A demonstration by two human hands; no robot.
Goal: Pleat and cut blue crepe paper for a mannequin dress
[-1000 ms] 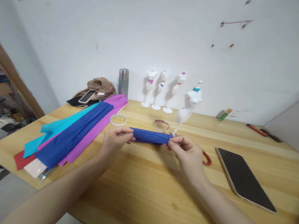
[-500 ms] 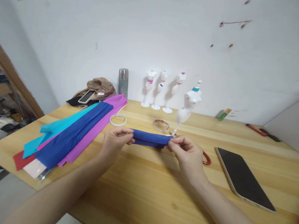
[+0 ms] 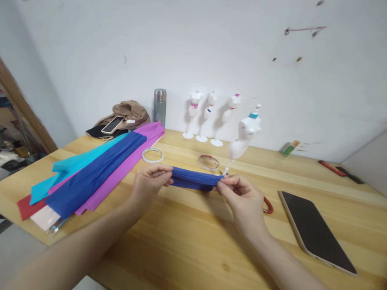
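Note:
A folded strip of blue crepe paper (image 3: 194,179) is stretched level between my two hands, above the wooden table. My left hand (image 3: 150,182) pinches its left end, and my right hand (image 3: 241,199) pinches the right end. Just behind the strip stands a white mini mannequin (image 3: 246,131) with a teal band round its neck; its base is hidden by my right hand and the paper. Beside my right hand a red handle loop (image 3: 268,205), perhaps of scissors, shows partly. Two tape rolls, one white (image 3: 152,155) and one reddish (image 3: 208,162), lie beyond the paper.
Long sheets of coloured crepe paper (image 3: 96,171) spread across the table's left side. A tablet (image 3: 316,231) lies at the right. Against the wall stand several small mannequins (image 3: 193,110) and a thermos (image 3: 159,106). A brown cloth (image 3: 130,112) with a phone (image 3: 112,125) sits back left.

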